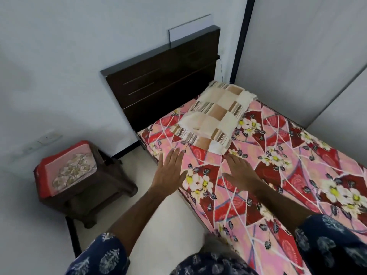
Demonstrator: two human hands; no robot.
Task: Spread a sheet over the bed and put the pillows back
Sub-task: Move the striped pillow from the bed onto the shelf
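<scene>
Both hands hover flat over the sheet (278,175) near the bed's edge, the left hand (170,171) and right hand (241,171) with fingers straight, slightly apart, holding nothing. Just beyond lies one pillow (216,118), crooked by the headboard (158,84). The sheet looks spread; next, I judge, comes squaring that pillow.
</scene>
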